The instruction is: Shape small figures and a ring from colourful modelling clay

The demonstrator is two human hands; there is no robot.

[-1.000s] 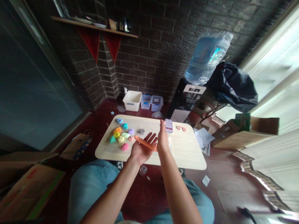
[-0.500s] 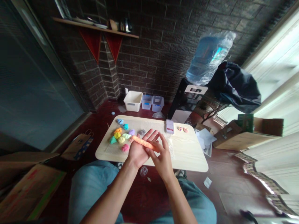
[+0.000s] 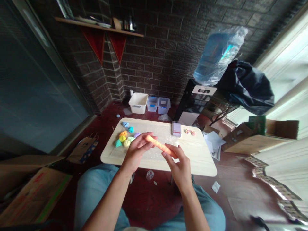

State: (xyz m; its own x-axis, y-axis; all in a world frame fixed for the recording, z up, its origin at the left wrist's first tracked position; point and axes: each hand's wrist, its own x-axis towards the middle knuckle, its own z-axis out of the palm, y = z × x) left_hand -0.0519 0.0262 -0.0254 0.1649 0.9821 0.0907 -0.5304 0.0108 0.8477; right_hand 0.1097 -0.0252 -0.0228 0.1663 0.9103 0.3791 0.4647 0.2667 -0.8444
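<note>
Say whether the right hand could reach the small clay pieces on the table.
Probably yes: the right hand only touches the orange clay roll's end, and the blurred flat item lies beside its path to the small clay pieces.

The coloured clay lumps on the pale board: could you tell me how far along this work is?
Done, it seems: tiny pink clay pieces sit at the far edge. In hand: an orange clay roll, between the left hand and right hand. Remaining: blue, yellow and green clay lumps, still unshaped.
</note>
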